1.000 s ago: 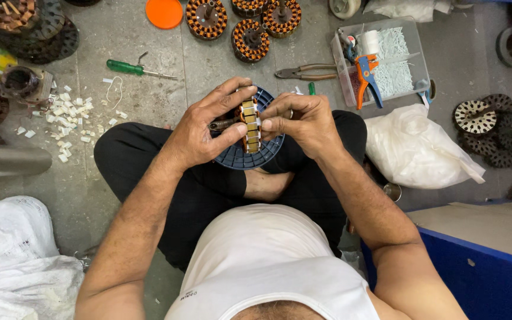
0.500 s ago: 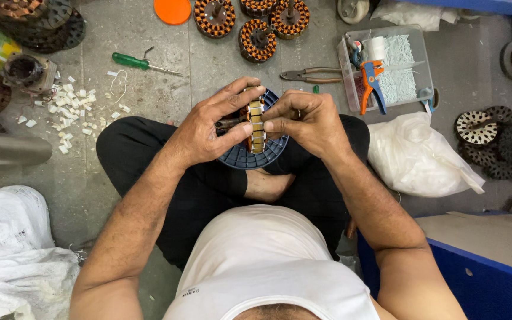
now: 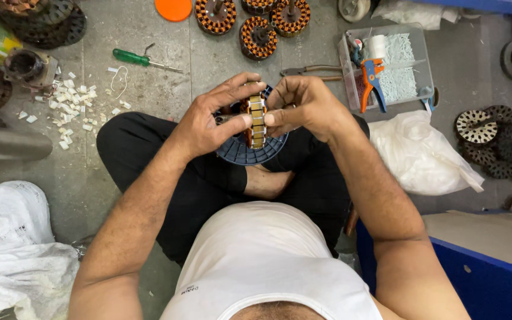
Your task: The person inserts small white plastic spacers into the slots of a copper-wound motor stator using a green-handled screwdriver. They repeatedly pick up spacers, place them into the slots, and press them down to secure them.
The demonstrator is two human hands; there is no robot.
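Taking the stator in the person's hands as the landmark: far to its left and lower down, white sacks lie on the concrete floor. Up and left of the stator sits a stack of dark rotor discs, with a small dark cup below them. Closer in on the left, white paper scraps are scattered on the floor, and a green screwdriver lies just above and left of the stator.

The left hand clasps the stator from its left side, thumb pressed on the edge face, fingers curled over the top. The stator stands on edge, its rim of brass-coloured segments facing the camera, held above a dark blue round tray that rests in the lap of the seated, cross-legged person. The right hand pinches the stator from its right side, fingertips bent onto the top and thumb against the rim; both hands are clenched on it.

Straight above the stator lie an orange lid and three copper-wound stators in a group. Just up and right of it, pliers lie on the floor beside a clear plastic box holding an orange-handled tool and white bits. Right of the stator a white plastic bag sits near the knee, and farther right more dark discs are piled. Below right, a blue box stands
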